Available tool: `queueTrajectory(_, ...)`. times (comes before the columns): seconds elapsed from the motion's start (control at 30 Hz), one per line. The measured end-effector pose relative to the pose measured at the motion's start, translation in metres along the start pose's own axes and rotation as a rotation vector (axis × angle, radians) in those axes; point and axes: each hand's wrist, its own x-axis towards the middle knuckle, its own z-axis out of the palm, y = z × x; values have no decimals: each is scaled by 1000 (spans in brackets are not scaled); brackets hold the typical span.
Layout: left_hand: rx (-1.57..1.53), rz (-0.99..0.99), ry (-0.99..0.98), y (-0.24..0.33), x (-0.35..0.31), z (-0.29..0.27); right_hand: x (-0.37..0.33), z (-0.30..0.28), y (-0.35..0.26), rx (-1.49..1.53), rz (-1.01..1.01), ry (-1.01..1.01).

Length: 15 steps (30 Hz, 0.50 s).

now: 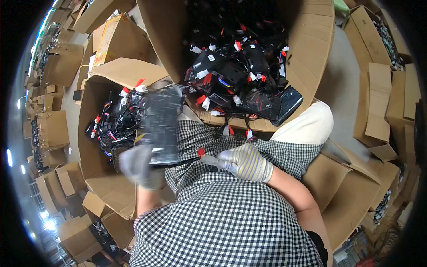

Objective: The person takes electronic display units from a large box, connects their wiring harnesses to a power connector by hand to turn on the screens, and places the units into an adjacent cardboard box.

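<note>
My left hand [140, 167], in a striped work glove and smeared by motion, is at the lower left edge of a flat black rectangular electronic device [162, 122] and holds it up. The device is blurred and wrapped in shiny clear film. My right hand [249, 163], gloved in grey and yellow stripes, is closed in a pinch on a pale cable connector [209, 160] over my lap. A red plug piece [201, 152] sits at the connector's end, and a black cable [178, 163] runs from there toward the device's lower edge.
A large tilted cardboard box [313, 53] ahead holds many black devices [231, 69] with red and white plugs. Another open carton [106, 187] at the left holds tangled cables and devices [118, 118]. More cartons [378, 102] stand at the right. A checked apron [222, 213] covers my lap.
</note>
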Motion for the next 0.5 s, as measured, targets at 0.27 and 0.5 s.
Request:
queueTrajectory(0.27,1100,-630,103,-147,1,-93,-25,18,36,-153,64,127)
queueTrajectory(0.5,-238,-28,-355,7,55,72,-40,24,40,68,264,366)
